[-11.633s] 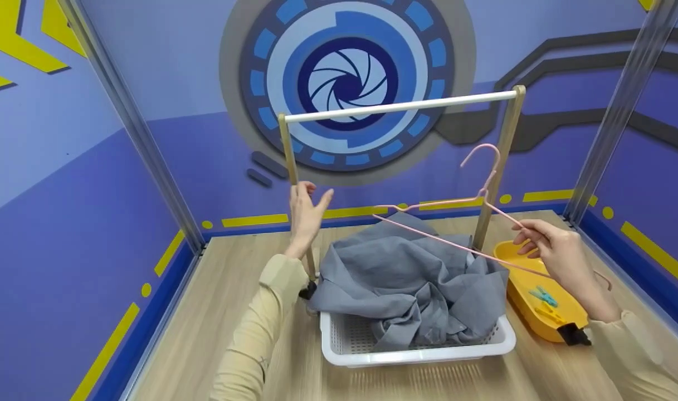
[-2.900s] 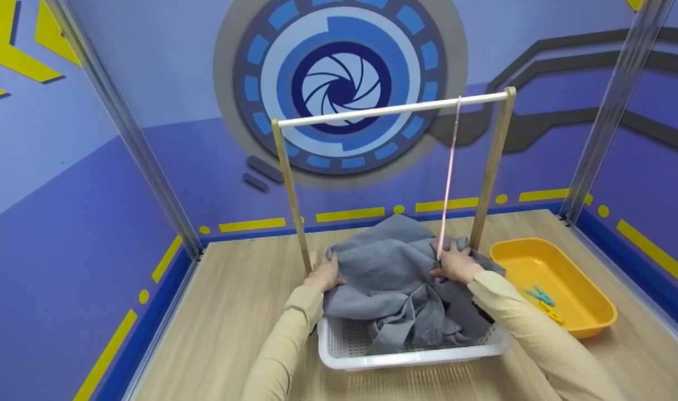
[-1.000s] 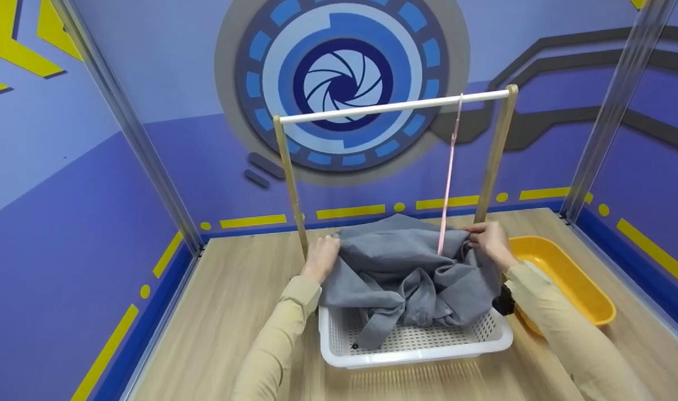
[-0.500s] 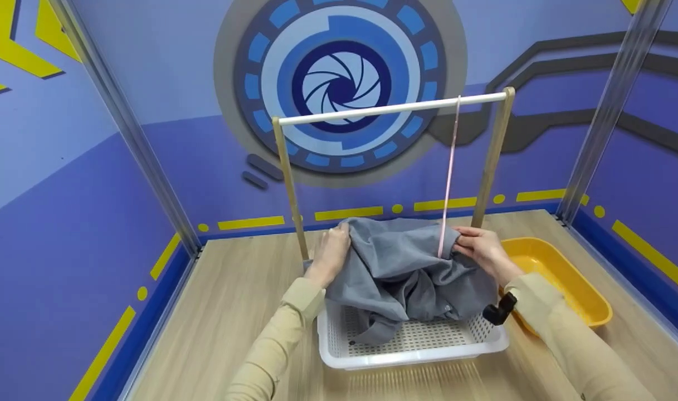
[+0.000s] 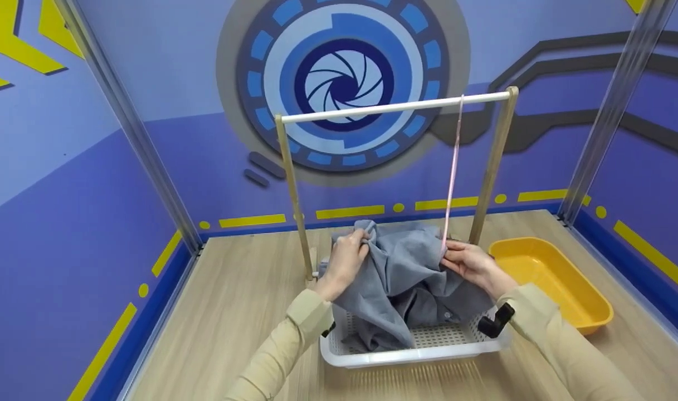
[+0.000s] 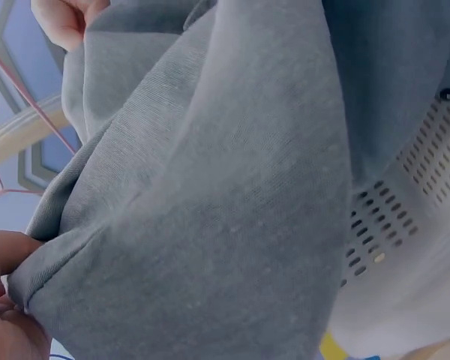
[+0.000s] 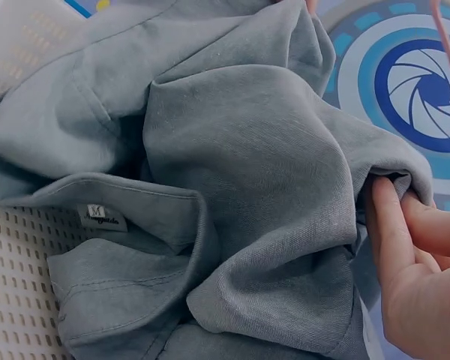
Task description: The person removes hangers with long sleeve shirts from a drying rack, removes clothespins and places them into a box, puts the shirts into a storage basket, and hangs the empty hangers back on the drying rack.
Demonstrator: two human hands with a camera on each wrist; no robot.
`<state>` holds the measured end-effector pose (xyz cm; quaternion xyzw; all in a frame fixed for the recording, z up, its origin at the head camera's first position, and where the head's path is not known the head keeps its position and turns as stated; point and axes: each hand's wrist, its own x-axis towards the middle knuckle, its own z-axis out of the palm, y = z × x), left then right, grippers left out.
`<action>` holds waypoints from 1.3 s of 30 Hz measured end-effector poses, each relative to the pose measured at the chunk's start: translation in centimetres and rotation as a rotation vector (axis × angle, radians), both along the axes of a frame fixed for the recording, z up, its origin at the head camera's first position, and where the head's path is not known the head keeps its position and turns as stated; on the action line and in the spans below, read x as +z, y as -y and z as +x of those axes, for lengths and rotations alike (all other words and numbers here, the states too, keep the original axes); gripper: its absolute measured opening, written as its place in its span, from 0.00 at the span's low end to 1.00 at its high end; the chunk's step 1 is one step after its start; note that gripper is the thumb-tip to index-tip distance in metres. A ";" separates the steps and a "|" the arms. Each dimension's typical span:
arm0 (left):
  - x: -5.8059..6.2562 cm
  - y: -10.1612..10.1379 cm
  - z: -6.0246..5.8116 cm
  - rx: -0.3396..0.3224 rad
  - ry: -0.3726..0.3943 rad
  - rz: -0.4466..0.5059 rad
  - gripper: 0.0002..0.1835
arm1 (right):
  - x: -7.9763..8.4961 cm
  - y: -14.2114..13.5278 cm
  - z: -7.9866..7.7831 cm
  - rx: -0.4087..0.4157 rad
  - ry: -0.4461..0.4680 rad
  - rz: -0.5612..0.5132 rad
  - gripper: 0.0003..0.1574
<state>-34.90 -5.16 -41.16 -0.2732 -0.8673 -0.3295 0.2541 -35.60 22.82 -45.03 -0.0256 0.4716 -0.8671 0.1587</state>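
Note:
A grey button shirt [image 5: 397,262] lies bunched in a white perforated basket [image 5: 416,356], its upper part lifted. My left hand [image 5: 345,262] pinches the cloth at the shirt's upper left; in the left wrist view, thumb and fingers grip a folded hem [image 6: 41,277]. At the upper right, my right hand [image 5: 475,266] pinches another edge between thumb and fingers. A collar with a size label [image 7: 101,216] shows in the right wrist view. The pink hanger [image 5: 453,172] hangs edge-on from the rack's white rod [image 5: 394,107], its lower end beside my right fingers.
The rack's wooden posts [image 5: 494,161] rise behind the basket on either side. A yellow tray [image 5: 586,301] stands to the right, partly behind my right sleeve. Walls with metal corner profiles [image 5: 132,122] enclose the wooden table [image 5: 222,312].
The hanger went from my right hand onto the rod. Both hands then took hold of the shirt. Over the last second they drew closer together, raising and gathering its cloth.

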 end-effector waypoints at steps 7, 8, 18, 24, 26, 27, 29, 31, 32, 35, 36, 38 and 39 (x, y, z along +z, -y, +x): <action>-0.7 -0.3 1.5 -0.082 -0.040 -0.091 0.06 | -0.4 0.9 0.4 0.113 -0.011 0.051 0.23; -0.9 -0.4 1.7 -0.103 -0.044 -0.117 0.06 | -0.5 1.1 0.5 0.131 -0.024 0.077 0.23; -2.6 -1.3 3.2 -0.232 0.046 -0.525 0.05 | -2.0 3.2 1.3 0.224 -0.066 0.419 0.17; -3.3 -1.7 3.5 -0.305 0.330 -0.754 0.09 | -2.5 4.0 1.8 0.331 -0.108 0.583 0.18; -3.4 -1.6 3.7 -0.331 0.436 -0.792 0.13 | -2.4 4.2 2.0 0.370 -0.125 0.656 0.19; -3.4 -1.6 3.7 -0.340 0.477 -0.804 0.15 | -2.3 4.3 2.1 0.385 -0.128 0.691 0.19; -3.4 -1.5 3.8 -0.350 0.526 -0.819 0.16 | -2.1 4.4 2.2 0.411 -0.131 0.755 0.18; -3.3 -1.4 3.8 -0.360 0.522 -0.815 0.17 | -2.0 4.5 2.4 0.432 -0.130 0.805 0.18; -3.3 -1.4 3.8 -0.368 0.511 -0.808 0.17 | -1.9 4.5 2.5 0.440 -0.128 0.822 0.17; -3.1 -1.2 3.7 -0.386 0.447 -0.765 0.18 | -1.6 4.4 2.6 0.444 -0.120 0.851 0.16; -3.1 -1.2 3.7 -0.388 0.417 -0.747 0.18 | -1.5 4.3 2.6 0.438 -0.119 0.854 0.15; -3.0 -1.2 3.5 -0.375 0.349 -0.707 0.17 | -1.2 4.1 2.5 0.412 -0.120 0.862 0.14; -2.9 -1.2 3.4 -0.363 0.317 -0.685 0.16 | -1.0 4.0 2.4 0.397 -0.123 0.865 0.14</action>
